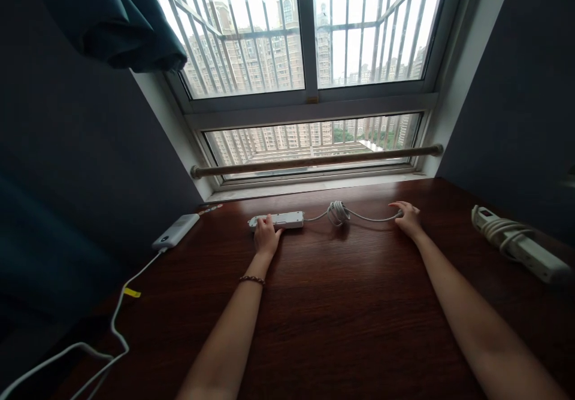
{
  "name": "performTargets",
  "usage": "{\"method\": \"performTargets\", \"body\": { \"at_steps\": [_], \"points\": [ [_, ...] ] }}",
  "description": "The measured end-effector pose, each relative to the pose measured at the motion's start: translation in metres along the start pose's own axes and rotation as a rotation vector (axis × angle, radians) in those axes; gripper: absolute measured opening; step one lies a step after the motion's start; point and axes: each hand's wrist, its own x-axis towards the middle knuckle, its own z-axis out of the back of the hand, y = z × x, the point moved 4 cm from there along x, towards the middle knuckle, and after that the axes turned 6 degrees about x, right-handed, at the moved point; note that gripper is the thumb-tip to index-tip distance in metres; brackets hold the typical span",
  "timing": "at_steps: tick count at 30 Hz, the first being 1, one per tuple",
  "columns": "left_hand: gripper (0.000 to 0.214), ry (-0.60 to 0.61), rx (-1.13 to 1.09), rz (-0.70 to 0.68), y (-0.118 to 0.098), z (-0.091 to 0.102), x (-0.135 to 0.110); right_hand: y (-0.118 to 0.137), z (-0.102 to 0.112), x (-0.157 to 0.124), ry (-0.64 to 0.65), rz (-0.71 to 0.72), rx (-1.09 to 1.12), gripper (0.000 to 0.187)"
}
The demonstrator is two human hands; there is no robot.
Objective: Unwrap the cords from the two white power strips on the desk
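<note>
A white power strip [291, 220] lies on the dark red wooden table near the window. My left hand [266, 236] rests on its left part, fingers over the top and thumb at the near edge. From the strip's right end a white cord [371, 218] runs through a wound bundle of cord [338, 213] to my right hand. My right hand [408, 219] is closed around the cord's far end, its index finger stretched out; the plug there is mostly hidden by the fingers.
On the right lies another white power strip [532, 250] with its cord wrapped round it. A white box-shaped device [178, 231] with a cable [117, 322] sits at left. Beyond the wooden table [336, 316] are a horizontal rail [314, 161] and a barred window; a curtain [130, 23] hangs upper left.
</note>
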Motion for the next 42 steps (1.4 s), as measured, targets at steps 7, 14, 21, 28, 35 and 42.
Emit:
{"method": "performTargets", "body": {
  "at_steps": [7, 14, 21, 28, 35, 42],
  "points": [
    [0.055, -0.036, -0.080, 0.008, 0.004, -0.007, 0.003, 0.007, 0.004, -0.002, 0.000, 0.015, 0.005, 0.036],
    [0.065, -0.066, -0.243, 0.053, 0.005, -0.004, 0.008, 0.026, 0.015, -0.010, -0.060, 0.030, -0.064, 0.024],
    [0.052, 0.043, -0.629, -0.014, -0.018, 0.012, 0.000, 0.073, 0.015, -0.020, 0.043, 0.197, -0.117, 0.029],
    [0.058, 0.619, -1.289, -0.006, -0.113, 0.021, -0.037, 0.102, -0.014, -0.028, 0.306, 0.264, -0.146, 0.029],
    [0.056, 0.886, -1.726, 0.379, -0.179, 0.013, -0.032, 0.099, -0.020, -0.025, 0.414, 0.258, -0.148, 0.024],
    [0.043, 0.804, -1.819, 0.576, -0.191, -0.004, -0.011, 0.095, -0.031, -0.018, 0.403, 0.220, -0.129, 0.019]
  ]
}}
